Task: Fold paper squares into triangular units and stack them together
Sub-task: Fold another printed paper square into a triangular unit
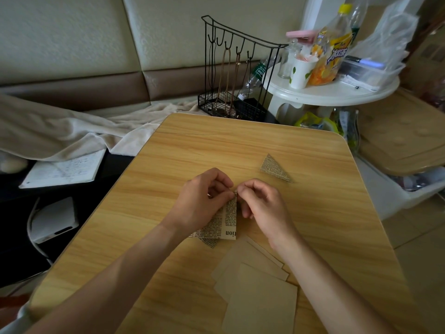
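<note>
A newsprint-patterned paper (226,222), partly folded, lies at the middle of the wooden table (183,153). My left hand (204,201) and my right hand (262,203) both pinch its far tip, thumbs and forefingers meeting there. My left hand covers the paper's left part. One finished newsprint triangle (274,168) rests on the table beyond my right hand. Several plain tan paper squares (257,285) lie fanned out near the front edge, under my right forearm.
A black wire rack (238,75) stands behind the table's far edge. A white round side table (337,92) at the right carries bottles, a cup and a plastic box. An open notebook (65,168) and a cream blanket (72,131) lie to the left.
</note>
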`<state>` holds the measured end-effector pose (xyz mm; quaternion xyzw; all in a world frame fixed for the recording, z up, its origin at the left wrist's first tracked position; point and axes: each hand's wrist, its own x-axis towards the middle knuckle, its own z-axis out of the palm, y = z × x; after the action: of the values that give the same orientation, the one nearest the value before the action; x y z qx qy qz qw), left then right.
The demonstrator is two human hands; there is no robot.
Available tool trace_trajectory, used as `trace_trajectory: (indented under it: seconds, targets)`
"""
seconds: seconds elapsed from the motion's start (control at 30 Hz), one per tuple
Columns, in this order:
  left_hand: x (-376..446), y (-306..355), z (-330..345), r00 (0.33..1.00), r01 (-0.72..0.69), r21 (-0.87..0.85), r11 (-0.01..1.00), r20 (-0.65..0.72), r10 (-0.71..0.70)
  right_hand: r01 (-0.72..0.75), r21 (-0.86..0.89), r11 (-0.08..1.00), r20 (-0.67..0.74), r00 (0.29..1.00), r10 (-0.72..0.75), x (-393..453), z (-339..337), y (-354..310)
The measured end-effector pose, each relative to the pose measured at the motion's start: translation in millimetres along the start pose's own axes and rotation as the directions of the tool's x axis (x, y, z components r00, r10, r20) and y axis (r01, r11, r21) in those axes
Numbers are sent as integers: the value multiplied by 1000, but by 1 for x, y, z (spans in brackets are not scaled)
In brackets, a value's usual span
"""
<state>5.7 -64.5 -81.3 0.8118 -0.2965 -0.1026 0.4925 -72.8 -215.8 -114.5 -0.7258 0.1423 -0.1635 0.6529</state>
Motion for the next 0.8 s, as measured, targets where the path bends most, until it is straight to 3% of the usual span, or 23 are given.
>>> trace_trajectory:
  seconds: [0.43, 0.6, 0.8]
  targets:
    - [0, -3, 0, 997, 55, -22, 998, 47, -54, 7, -19, 1000, -63, 998, -8, -1, 1, 3]
    - [0, -4, -2, 989, 148, -182, 972, 42, -143, -12, -6, 1000, 0, 1000, 12, -1, 0, 2]
    - [1, -3, -3, 971, 234, -400, 886, 49, -234, 21, -112, 993, 76, 997, -13, -2, -1, 0]
